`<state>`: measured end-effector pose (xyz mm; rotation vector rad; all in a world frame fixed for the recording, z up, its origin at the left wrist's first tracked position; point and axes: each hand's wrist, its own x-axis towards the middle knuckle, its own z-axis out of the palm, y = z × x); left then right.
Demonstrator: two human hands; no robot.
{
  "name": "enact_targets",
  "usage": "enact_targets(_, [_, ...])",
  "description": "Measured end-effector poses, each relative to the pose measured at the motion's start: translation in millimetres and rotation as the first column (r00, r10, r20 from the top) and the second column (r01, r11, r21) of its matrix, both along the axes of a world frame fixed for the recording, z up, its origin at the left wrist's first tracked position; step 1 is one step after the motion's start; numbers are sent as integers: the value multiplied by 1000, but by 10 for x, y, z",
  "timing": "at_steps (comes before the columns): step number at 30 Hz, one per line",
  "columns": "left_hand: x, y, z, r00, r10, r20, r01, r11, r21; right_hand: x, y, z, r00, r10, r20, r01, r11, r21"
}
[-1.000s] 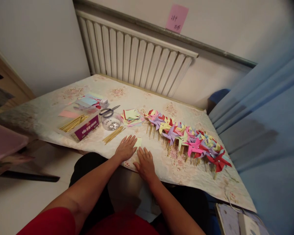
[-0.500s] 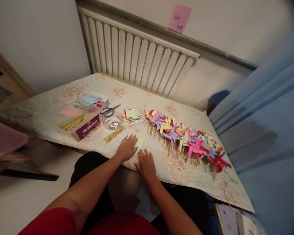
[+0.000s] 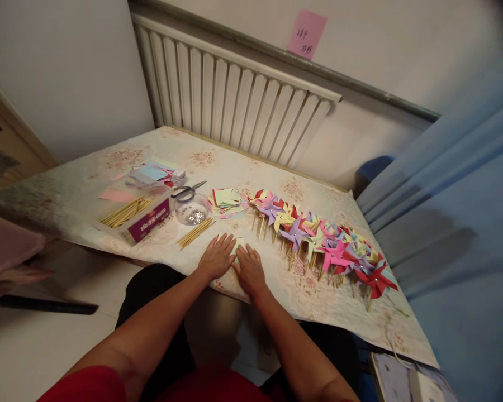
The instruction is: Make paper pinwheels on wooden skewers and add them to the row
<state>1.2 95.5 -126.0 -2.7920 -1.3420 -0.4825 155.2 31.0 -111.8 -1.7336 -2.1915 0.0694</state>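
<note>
The pale green paper (image 3: 237,242) lay on the bench (image 3: 228,162) between and partly under the left hand (image 3: 217,258) and right hand (image 3: 250,270), neither clearly nearer. Both were palm-down, fingers extended, grasping nothing visible. The paper's long axis could not be determined.

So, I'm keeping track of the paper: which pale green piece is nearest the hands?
The green piece partly covered by the left hand and right hand; the green sheet atop the stack lies farther back, untouched.
</note>
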Motion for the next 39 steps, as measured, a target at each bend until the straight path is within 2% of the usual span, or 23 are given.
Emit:
enact_targets(10, [-3, -14, 17, 1000, 2, 7, -1, 1000, -6, 51, 126, -57, 995, -74, 63, 73, 997, 7])
enact_targets(20, [6, -12, 6, 999, 10, 35, -10, 1000, 0, 80, 141, -112, 985, -173, -24, 174, 981, 90])
enact_targets(22, [1, -16, 13, 1000, 9, 29, -9, 1000, 0, 78, 135, -110, 992, -122, -45, 127, 983, 133])
enact_targets(24, [-8, -18, 22, 1000, 3, 17, -3, 1000, -4, 68, 146, -104, 999, 3, -39, 3, 988, 153])
enact_targets(26, [-17, -20, 30, 1000, -6, 6, 6, 1000, -11, 51, 173, -96, 992, 126, -23, -122, 984, 128])
enact_targets(28, [-24, -20, 36, 1000, -13, -1, 13, 1000, -18, 33, 209, -89, 984, 175, -22, -173, 982, 79])
enact_targets(32, [-30, -19, 35, 1000, -17, -1, 17, 1000, -20, 14, 268, -87, 990, 136, -44, -136, 991, 10])
enact_targets(39, [-26, -9, -9, 1000, -5, 24, 5, 1000, -14, 13, 291, -108, 995, 89, -50, -89, 996, -7])
